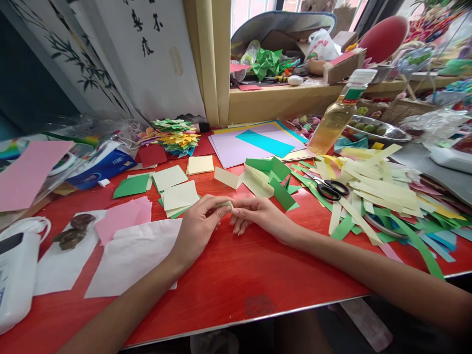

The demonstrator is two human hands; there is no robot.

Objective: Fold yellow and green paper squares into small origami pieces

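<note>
Left hand: half closed, thumb and fingers pinching a small folded pale-green paper piece. Right hand: thumb and index finger meeting the same piece at its right end, the other fingers curling loosely below. Both hands are holding it just above the worktop, near the middle; the fingers are covering much of it, so the exact fold cannot be read.

Just beyond the hands, creased cream paper and green pieces are lying loose. Behind the left hand, cream squares are resting with green edges showing beneath; a second cream pile, a green square and a small yellowish stack are sitting near it. Pink sheets are overlapping a white sheet to the left.

Farther right, black-handled scissors are lying beside a heap of cut strips. At the back, a bundle of small multicoloured paper pieces is standing left of lilac sheets.

Progress, judged: cutting seems well along, squares and offcuts both being present. The bundle is probably representing finished folds. The held piece is appearing partway or nearly folded; the flat squares are remaining unfolded.
</note>
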